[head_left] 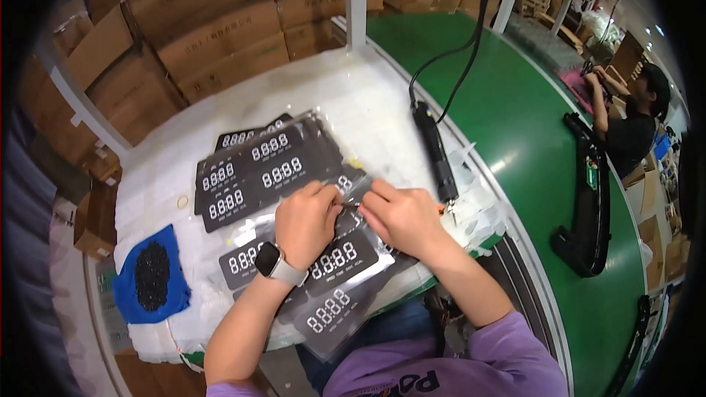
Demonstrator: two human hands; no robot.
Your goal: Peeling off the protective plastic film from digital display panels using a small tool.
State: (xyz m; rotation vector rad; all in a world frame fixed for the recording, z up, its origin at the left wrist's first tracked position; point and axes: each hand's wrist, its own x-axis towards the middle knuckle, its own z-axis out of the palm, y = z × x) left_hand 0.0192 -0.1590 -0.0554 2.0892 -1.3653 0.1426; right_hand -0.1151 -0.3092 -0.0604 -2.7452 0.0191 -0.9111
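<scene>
Close together over the near part of the white-covered table, my left hand (pixel 304 224) and my right hand (pixel 403 219) both have their fingertips pinched on a dark display sheet (pixel 356 181) with white segment digits. My fingers cover much of it. Beneath my hands lie more display sheets (pixel 340 263) in clear film, one (pixel 327 315) jutting over the near edge. Beyond my left hand rests a stack of dark display sheets (pixel 254 165), overlapping and fanned. A watch with a pale strap (pixel 287 270) is on my left wrist.
Small black parts (pixel 152 276) lie on a blue cloth (pixel 176 294) at the left. A corded electric screwdriver (pixel 434 148) lies right of the stack. Along the right runs a green conveyor (pixel 507 151) bearing a long black housing (pixel 588 206). Cartons (pixel 220 40) stand behind; another person (pixel 632 121) works far right.
</scene>
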